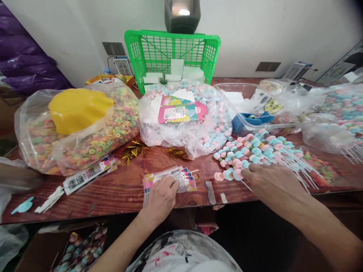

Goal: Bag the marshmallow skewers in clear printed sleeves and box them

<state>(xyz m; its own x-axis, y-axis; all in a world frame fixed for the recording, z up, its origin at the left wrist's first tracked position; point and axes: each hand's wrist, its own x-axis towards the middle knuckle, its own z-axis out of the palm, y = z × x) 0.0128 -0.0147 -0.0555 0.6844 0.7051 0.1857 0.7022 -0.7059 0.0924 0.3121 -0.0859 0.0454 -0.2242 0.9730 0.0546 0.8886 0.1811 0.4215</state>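
My left hand (163, 194) rests on a small stack of printed clear plastic bags (185, 183) near the table's front edge, its fingers curled closed on the top bag. To the right, my right hand (265, 181) has its thumb and fingertips closed at one end of a candy skewer (228, 174) of pink and blue pieces. The white stick of that skewer pokes out below the fingers. Behind and beside this hand lies a pile of similar candy skewers (255, 145), their white sticks pointing towards the right front. My palms and some fingertips are hidden.
Large bags of ring candy (99, 139) and pink-blue candy (215, 124) stand behind, the latter under printed cards (181, 111). A green basket (172, 36) is at the wall. A clear tub (241, 88) sits right of centre. A box of skewers (82, 245) is below the table.
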